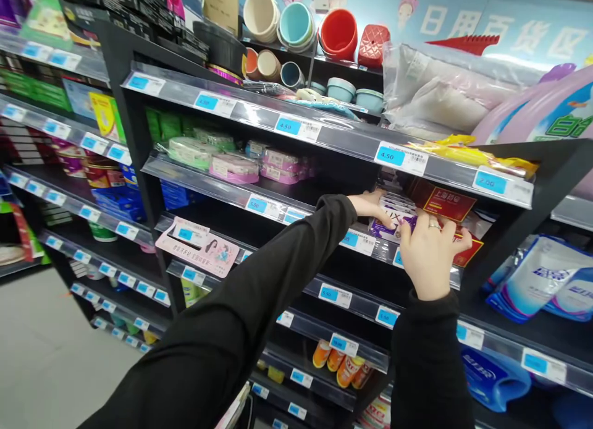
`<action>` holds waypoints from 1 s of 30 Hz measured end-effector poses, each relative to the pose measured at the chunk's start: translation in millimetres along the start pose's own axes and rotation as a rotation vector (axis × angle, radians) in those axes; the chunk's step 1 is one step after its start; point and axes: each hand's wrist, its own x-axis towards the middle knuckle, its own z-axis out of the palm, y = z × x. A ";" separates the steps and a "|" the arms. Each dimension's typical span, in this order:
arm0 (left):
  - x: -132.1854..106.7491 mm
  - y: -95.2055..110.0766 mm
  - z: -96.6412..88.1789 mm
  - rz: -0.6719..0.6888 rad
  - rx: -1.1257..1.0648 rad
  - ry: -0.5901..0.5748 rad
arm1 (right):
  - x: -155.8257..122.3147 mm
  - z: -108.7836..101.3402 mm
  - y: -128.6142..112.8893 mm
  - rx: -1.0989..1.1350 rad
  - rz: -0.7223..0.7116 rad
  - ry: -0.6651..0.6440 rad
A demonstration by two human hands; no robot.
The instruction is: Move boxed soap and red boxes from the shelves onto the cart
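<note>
On the shelf at right of centre lies a stack of white and purple soap boxes [393, 217] marked LUX. My left hand [373, 208] clasps the stack's left end, its thumb across the front and its other fingers partly hidden. At the right end, my right hand [430, 246], a ring on one finger, presses thumb and index finger against the boxes; its outer fingers spread over red boxes. One dark red box [442, 200] with gold lettering stands behind, and another red box [469, 248] juts out beneath the right fingers.
Pink and green packs [234, 168] sit further left on this shelf level. A shelf edge with price tags [401, 159] runs just above my hands. Yellow packets [477, 154] and a bagged pillow [435, 86] lie on top. Blue-white pouches [540, 277] stand at right; orange cans [347, 367] below.
</note>
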 end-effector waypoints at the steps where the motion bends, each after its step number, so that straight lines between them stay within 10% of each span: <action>1: 0.1 0.2 -1.4 -0.046 0.049 0.015 | 0.0 0.0 2.2 0.008 -0.012 -0.009; 11: -12.6 -10.1 -29.2 0.082 -0.438 0.152 | -6.2 -5.4 -3.9 0.177 -0.035 0.196; 21: -168.8 8.9 -71.7 0.099 -0.548 0.172 | -80.7 -14.9 -7.5 0.632 -0.234 0.489; 24: -231.1 3.0 -44.2 0.077 -0.616 0.198 | -131.1 -19.7 -20.2 0.954 -0.202 0.206; 30: -335.8 -61.9 81.9 -0.161 -0.733 0.237 | -240.0 -9.6 -57.0 1.577 0.105 -0.945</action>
